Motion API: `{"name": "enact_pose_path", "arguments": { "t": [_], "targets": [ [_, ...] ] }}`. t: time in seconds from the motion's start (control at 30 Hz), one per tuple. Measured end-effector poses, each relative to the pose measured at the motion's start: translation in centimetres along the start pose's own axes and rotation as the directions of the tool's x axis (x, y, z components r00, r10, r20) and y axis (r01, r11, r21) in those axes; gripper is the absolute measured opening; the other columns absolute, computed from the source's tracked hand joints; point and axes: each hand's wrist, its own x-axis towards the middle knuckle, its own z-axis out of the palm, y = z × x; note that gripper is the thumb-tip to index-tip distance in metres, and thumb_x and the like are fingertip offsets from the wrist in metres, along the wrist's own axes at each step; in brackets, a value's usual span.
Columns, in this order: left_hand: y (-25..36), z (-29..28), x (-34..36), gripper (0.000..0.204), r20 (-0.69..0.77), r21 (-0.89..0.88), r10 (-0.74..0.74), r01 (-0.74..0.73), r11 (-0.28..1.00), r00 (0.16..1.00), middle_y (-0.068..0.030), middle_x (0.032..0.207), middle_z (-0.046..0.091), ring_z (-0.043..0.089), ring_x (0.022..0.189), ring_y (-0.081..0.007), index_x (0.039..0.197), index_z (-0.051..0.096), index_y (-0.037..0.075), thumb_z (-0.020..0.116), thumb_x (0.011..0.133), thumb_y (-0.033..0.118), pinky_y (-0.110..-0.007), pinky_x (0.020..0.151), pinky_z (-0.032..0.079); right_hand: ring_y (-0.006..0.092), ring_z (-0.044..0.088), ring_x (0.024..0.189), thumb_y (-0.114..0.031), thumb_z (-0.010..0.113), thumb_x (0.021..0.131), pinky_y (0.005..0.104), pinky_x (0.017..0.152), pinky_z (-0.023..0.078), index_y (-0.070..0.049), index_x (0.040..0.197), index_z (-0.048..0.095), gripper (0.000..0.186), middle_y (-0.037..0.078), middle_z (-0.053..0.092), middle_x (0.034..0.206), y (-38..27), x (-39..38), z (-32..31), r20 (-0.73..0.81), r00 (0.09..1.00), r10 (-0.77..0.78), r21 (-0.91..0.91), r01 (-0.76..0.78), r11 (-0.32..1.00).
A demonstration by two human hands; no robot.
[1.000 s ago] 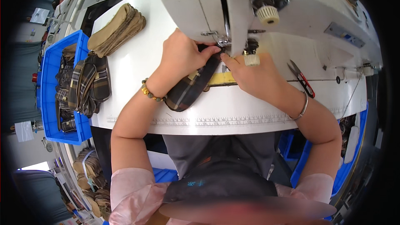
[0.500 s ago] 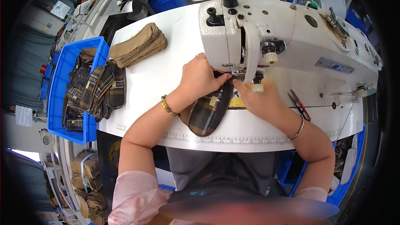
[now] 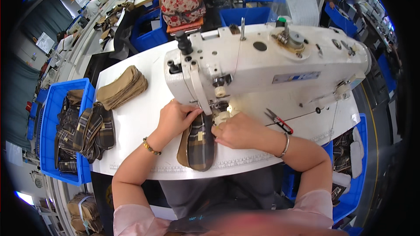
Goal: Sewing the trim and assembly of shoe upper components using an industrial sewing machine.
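Observation:
A sole-shaped plaid fabric piece (image 3: 200,150), dark with tan stripes and a small pale label, lies on the white sewing table (image 3: 151,78). A tan layer (image 3: 183,150) shows along its left edge. Its far end reaches under the needle area of the white sewing machine (image 3: 258,67). My left hand (image 3: 172,120) pinches the far left edge, thumb on top, close to the presser foot. At the right edge, my right hand (image 3: 238,131) has curled fingers gripping the piece beside the needle area. The fingertips of that hand are partly hidden.
Red-handled thread snips (image 3: 280,121) lie right of my right hand. A stack of tan sole-shaped pieces (image 3: 123,88) sits at the left. Plaid pieces (image 3: 94,129) spill from a blue crate (image 3: 46,148). Another blue crate (image 3: 359,166) stands at right. People work beyond the machine.
My view has tipped up and shifted, showing more of the room. My right hand has moved from beside the needle back toward me, along the plaid piece's right edge. The left hand keeps its pinch.

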Motion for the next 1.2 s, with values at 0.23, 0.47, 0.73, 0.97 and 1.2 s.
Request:
{"name": "enact_pose_path", "arguments": {
  "t": [0.23, 0.47, 0.73, 0.97, 1.2],
  "targets": [
    [-0.6, 0.6, -1.3, 0.016, 0.036, -0.092, 0.024, -0.021, 0.996, 0.999, -0.0103, 0.096, 0.070, 0.068, 0.085, -0.0267, 0.099, 0.079, 0.016, 0.074, 0.086, 0.021, -0.036, 0.071, 0.055, 0.0232, 0.066, 0.063, -0.037, 0.069, 0.087, 0.0351, 0.052, 0.051, -0.010, 0.114, 0.062, 0.039, 0.004, 0.065, 0.096, -0.6, -0.7, -0.2, -0.051, 0.998, -0.020, 0.061, 0.024, 0.998],
    [-1.9, -0.2, -1.4, 0.018, 0.121, -0.218, -0.002, 0.028, 0.976, 0.993, -0.0074, 0.102, 0.069, 0.069, 0.083, -0.0262, 0.103, 0.077, 0.015, 0.072, 0.085, 0.015, -0.035, 0.073, 0.056, 0.0245, 0.068, 0.067, -0.038, 0.076, 0.077, 0.0377, 0.054, 0.054, -0.006, 0.097, 0.059, 0.040, 0.011, 0.060, 0.105, -1.5, 0.1, 1.5, -0.072, 0.984, -0.161, 0.143, 0.170, 0.975],
    [-2.0, 0.5, -0.4, 0.021, 0.122, -0.334, -0.071, 0.108, 0.936, 0.990, -0.0100, 0.095, 0.072, 0.071, 0.075, -0.0231, 0.102, 0.076, 0.011, 0.075, 0.081, 0.009, -0.033, 0.069, 0.056, 0.0178, 0.062, 0.059, -0.013, 0.062, 0.072, 0.0341, 0.043, 0.047, -0.007, 0.068, 0.055, 0.010, 0.007, 0.057, 0.078, -1.5, 0.6, 3.0, -0.303, 0.940, -0.156, -0.067, 0.142, 0.988],
    [-1.1, 0.7, 0.0, 0.008, 0.179, -0.457, -0.071, 0.147, 0.877, 0.981, -0.0029, 0.077, 0.070, 0.060, 0.072, -0.0062, 0.091, 0.074, -0.005, 0.074, 0.084, -0.001, -0.024, 0.063, 0.048, 0.0207, 0.060, 0.055, -0.014, 0.063, 0.072, 0.0365, 0.045, 0.047, -0.007, 0.065, 0.054, 0.013, 0.006, 0.054, 0.071, -0.8, 0.9, 4.9, -0.414, 0.887, -0.204, -0.155, 0.152, 0.976],
    [-2.7, 0.2, -0.2, 0.016, 0.176, -0.442, -0.109, 0.178, 0.879, 0.978, 0.0004, 0.078, 0.068, 0.053, 0.066, -0.0063, 0.100, 0.076, -0.003, 0.075, 0.084, 0.000, -0.022, 0.062, 0.043, 0.0223, 0.061, 0.054, -0.017, 0.063, 0.072, 0.0379, 0.043, 0.047, -0.006, 0.063, 0.057, 0.015, 0.008, 0.055, 0.069, -1.5, 1.9, 5.6, -0.416, 0.865, -0.281, -0.224, 0.202, 0.953]
  ]
}}
